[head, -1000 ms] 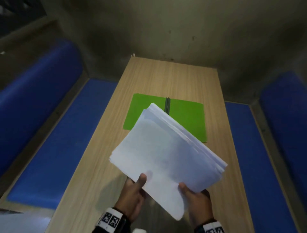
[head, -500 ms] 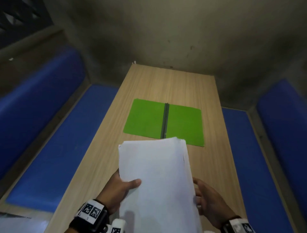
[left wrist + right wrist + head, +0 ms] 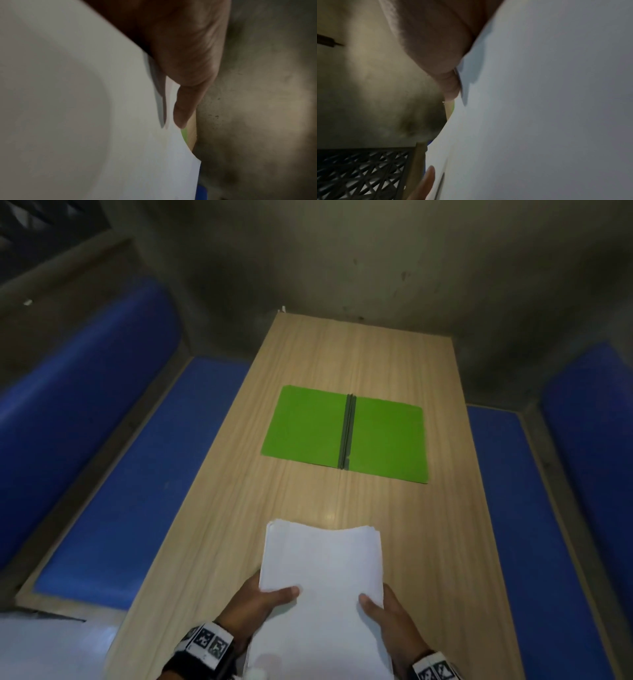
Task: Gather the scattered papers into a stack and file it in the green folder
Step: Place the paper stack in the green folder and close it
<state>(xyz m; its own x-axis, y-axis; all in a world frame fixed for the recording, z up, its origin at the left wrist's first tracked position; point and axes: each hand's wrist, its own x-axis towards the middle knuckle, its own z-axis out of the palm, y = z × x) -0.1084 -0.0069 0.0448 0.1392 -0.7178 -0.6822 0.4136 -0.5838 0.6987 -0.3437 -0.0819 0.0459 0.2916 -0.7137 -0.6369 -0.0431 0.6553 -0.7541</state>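
Observation:
A stack of white papers [image 3: 323,583] is held above the near end of the wooden table [image 3: 376,361], its long side pointing away from me. My left hand [image 3: 263,604] grips its left edge with the thumb on top. My right hand [image 3: 387,614] grips the right edge the same way. The green folder [image 3: 308,426] lies open and flat in the middle of the table, beyond the stack, with a dark spine down its centre. In the wrist views the paper [image 3: 77,108] [image 3: 547,108] fills most of the picture beside each thumb.
Blue padded benches [image 3: 137,491] [image 3: 534,525] run along both sides of the table. A grey wall closes the far end. A dark lattice [image 3: 359,173] shows in the right wrist view.
The stack, fanned and skewed a second ago, has been turned straight and squared up. It has come down and toward me, uncovering the whole folder.

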